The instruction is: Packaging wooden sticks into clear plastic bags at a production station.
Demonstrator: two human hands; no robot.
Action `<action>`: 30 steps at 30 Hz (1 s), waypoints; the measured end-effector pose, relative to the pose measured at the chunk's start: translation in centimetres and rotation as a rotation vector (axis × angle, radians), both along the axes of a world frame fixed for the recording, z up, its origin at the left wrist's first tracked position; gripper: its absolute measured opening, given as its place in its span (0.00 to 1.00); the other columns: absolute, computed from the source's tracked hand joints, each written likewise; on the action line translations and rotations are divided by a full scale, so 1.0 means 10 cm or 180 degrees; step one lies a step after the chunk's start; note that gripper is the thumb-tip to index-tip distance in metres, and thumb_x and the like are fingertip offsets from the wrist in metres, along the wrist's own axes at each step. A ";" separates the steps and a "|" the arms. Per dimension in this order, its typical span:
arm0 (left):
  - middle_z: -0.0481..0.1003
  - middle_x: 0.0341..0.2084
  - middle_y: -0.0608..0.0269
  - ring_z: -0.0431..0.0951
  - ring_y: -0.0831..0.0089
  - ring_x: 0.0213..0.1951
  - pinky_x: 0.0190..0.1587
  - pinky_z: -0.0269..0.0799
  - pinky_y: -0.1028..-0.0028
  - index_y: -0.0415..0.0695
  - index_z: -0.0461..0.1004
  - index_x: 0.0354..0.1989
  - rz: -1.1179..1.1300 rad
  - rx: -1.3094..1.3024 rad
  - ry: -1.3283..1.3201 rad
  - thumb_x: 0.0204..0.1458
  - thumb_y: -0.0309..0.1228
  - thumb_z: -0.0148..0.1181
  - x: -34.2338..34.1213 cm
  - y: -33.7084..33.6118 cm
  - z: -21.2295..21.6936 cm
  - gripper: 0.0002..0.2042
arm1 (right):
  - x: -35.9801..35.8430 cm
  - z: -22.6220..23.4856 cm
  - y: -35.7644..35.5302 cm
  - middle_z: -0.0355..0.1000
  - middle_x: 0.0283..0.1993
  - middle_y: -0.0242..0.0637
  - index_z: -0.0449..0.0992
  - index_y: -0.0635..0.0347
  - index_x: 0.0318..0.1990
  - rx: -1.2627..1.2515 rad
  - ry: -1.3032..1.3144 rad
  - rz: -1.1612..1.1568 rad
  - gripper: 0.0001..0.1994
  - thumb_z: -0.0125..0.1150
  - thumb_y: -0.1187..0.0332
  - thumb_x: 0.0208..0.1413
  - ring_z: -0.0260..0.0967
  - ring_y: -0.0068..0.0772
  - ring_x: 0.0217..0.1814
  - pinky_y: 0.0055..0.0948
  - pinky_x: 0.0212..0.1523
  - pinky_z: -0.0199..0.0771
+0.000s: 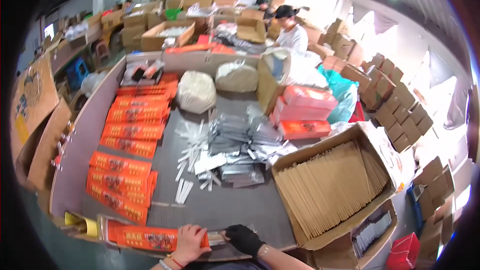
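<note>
At the table's near edge, a flat orange-red printed packet (150,239) lies lengthwise. My bare left hand (190,243) grips its right end, fingers curled over the top. A slim pale and silvery strip-like piece (216,238) shows between my hands, reaching from the packet's right end. My right hand (243,239), in a black glove, has its fingers closed at that piece's right end. Whether the piece sits inside the packet is hidden by my left hand. More orange-red packets (120,180) lie in overlapping rows on the left.
Silvery-black sachets (232,140) and white strips (186,190) lie mid-table. At right stands a carton (285,210) of upright brown cardboard pieces. Orange-red stacks (305,112) and two wrapped bundles (196,91) sit farther back. Beyond the table's rear panel, a person (292,35) in white works.
</note>
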State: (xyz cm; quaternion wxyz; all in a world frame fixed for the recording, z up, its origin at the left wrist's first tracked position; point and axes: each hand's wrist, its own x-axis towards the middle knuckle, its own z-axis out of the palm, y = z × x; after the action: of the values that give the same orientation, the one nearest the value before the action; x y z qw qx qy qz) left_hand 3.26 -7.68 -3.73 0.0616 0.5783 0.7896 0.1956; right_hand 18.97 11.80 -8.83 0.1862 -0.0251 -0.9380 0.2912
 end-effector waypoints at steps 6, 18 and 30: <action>0.72 0.42 0.59 0.69 0.58 0.47 0.49 0.65 0.60 0.46 0.74 0.48 -0.0135 0.0192 -0.0191 0.28 0.41 0.76 0.01 0.18 -0.03 0.33 | 0.22 -0.02 0.08 0.74 0.32 0.46 0.77 0.59 0.36 -0.0346 -0.1028 -0.1284 0.14 0.65 0.58 0.48 0.72 0.49 0.35 0.41 0.39 0.72; 0.71 0.38 0.56 0.72 0.55 0.42 0.44 0.69 0.59 0.56 0.74 0.46 -0.1407 -0.0991 0.0226 0.39 0.36 0.68 -0.25 0.46 0.44 0.21 | -0.03 0.63 0.02 0.71 0.41 0.35 0.73 0.50 0.49 0.0769 -0.0925 -0.0281 0.30 0.70 0.47 0.37 0.71 0.39 0.47 0.45 0.46 0.65; 0.67 0.49 0.48 0.65 0.50 0.53 0.57 0.59 0.50 0.42 0.77 0.39 0.0595 0.0156 -0.0536 0.33 0.46 0.72 -0.45 -0.09 -0.07 0.26 | 0.30 0.76 0.25 0.73 0.39 0.35 0.76 0.56 0.39 0.0772 -0.0931 -0.1204 0.25 0.68 0.46 0.40 0.72 0.38 0.43 0.39 0.41 0.70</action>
State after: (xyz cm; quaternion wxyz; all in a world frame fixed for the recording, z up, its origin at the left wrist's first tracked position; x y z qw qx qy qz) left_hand -1.28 -8.55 -4.47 0.0950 0.4851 0.8271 0.2676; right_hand 22.00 14.30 -1.19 0.1013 -0.2192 -0.9617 0.1300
